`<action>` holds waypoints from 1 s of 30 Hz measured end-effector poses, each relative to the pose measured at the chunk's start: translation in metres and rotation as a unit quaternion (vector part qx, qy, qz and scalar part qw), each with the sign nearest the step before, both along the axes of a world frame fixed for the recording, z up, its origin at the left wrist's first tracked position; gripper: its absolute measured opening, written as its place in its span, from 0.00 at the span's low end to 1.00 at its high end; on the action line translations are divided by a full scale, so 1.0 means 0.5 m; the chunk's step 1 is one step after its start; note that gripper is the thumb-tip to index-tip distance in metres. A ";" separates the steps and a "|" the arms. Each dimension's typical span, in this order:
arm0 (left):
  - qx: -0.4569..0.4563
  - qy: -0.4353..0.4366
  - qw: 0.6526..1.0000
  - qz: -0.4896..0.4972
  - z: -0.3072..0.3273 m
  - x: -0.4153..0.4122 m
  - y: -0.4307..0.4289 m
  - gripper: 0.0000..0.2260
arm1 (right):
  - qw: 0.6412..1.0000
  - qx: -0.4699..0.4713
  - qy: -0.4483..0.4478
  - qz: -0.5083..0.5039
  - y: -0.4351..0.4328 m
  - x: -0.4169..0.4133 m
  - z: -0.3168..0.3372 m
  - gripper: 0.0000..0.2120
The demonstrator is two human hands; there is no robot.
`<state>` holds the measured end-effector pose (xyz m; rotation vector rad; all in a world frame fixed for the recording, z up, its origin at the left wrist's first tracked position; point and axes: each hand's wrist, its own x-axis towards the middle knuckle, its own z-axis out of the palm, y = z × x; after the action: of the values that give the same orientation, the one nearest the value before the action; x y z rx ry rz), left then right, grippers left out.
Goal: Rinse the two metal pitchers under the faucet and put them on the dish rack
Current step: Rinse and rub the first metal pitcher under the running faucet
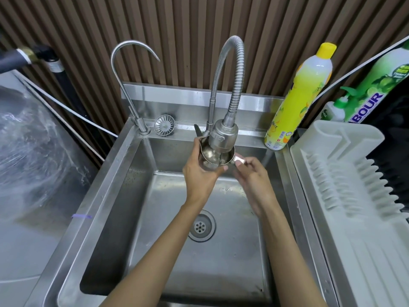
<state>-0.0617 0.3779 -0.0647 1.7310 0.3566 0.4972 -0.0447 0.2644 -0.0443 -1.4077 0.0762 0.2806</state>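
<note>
Head view: left hand (199,176) curls its fingers round the smooth steel pitcher (210,155) and right hand (254,177) pinches its flat handle, holding the mouth just under the ribbed gooseneck faucet (223,135), presumably to catch the water above the sink (155,218). Ridged white plastic dish rack (345,173) stands right; no second pitcher shows.

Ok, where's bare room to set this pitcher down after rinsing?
The dish rack is bare: its ribbed slots and the grooved flat nearer you. The sink floor around the drain is free. Crowded: the back ledge, with strainer and yellow bottle, and under the faucet head, where the left hand and right hand hold the pitcher.
</note>
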 end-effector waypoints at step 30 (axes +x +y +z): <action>0.163 0.044 0.985 0.028 0.028 -0.036 0.001 0.40 | 0.995 0.065 0.067 0.015 -0.004 -0.031 -0.028 0.06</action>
<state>-0.0797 0.3786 -0.0509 2.0686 0.4051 0.5430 -0.0604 0.2626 -0.0581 -1.2606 0.1445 0.3991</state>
